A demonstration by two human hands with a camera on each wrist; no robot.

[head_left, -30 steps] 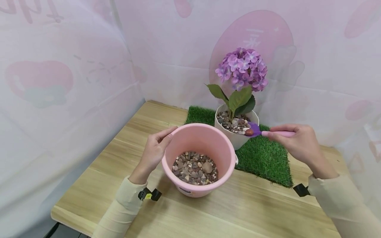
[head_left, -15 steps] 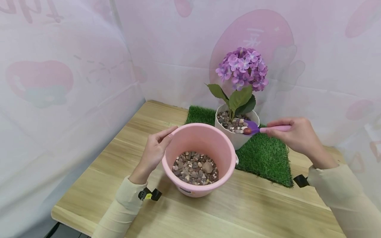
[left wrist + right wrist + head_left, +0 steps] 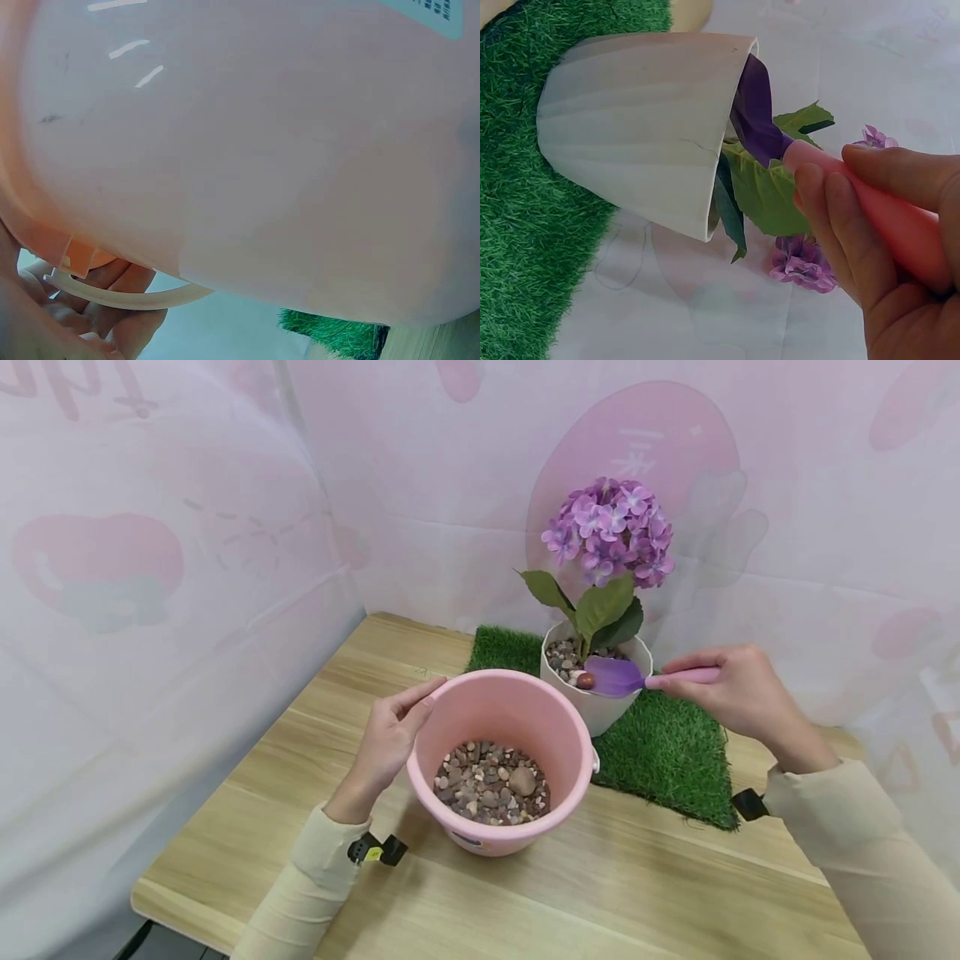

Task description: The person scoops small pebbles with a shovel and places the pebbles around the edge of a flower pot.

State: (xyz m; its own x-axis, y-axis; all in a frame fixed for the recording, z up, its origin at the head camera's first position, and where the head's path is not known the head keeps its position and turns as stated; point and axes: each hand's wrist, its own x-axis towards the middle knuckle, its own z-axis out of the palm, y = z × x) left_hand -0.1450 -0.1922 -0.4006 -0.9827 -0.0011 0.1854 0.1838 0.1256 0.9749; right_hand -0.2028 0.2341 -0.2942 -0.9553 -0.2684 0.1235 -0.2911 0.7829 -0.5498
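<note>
My right hand [image 3: 738,697] grips the pink handle of a small purple trowel [image 3: 617,677]. Its blade lies tilted over the near rim of a white flowerpot [image 3: 592,710], with a reddish-brown stone [image 3: 585,681] at its tip. Pebbles fill the pot around the stem of a purple hydrangea [image 3: 611,531]. In the right wrist view the fingers wrap the trowel handle [image 3: 870,202]. My left hand [image 3: 386,739] holds the rim of a pink bucket [image 3: 498,843], thumb and fingers on either side. Pebbles [image 3: 491,785] cover the bucket's bottom, among them one larger round stone.
Under the flowerpot lies a green artificial-grass mat [image 3: 663,768] on the wooden table [image 3: 300,760]. The bucket stands just in front of the pot, at its left. Pale printed curtains [image 3: 442,527] hang behind and to the left of the table.
My right hand has moved a little left and up, tipping the trowel. Its blade now shows bare where pebbles lay, and the reddish stone has shifted left. The left hand and bucket stay put.
</note>
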